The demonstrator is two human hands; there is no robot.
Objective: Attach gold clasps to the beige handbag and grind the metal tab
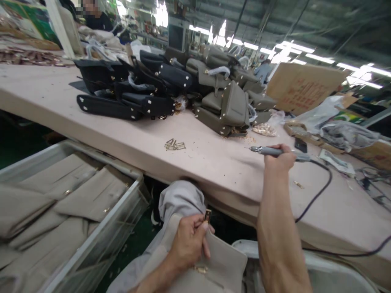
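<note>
My left hand (190, 240) pinches a small gold metal clasp piece (207, 215) between thumb and fingers, above my lap. Below that hand a beige leather bag panel (229, 260) lies across my legs, with a gold fitting (200, 269) on it. My right hand (280, 157) is wrapped around a grey electric screwdriver (259, 150) over the table, its bit pointing left and its black cord (328, 179) trailing off right. Several gold metal frames (175, 145) lie in a small pile on the table. Another small gold piece (298, 184) rests nearer my right forearm.
Black bags (122, 103) and grey-olive bags (233, 106) are heaped along the table (210, 154). A grey bin (100, 236) of beige bag pieces stands at left. Behind the right side are a cardboard box (305, 87) and plastic wrapping (348, 134). A person (97, 18) is in the background.
</note>
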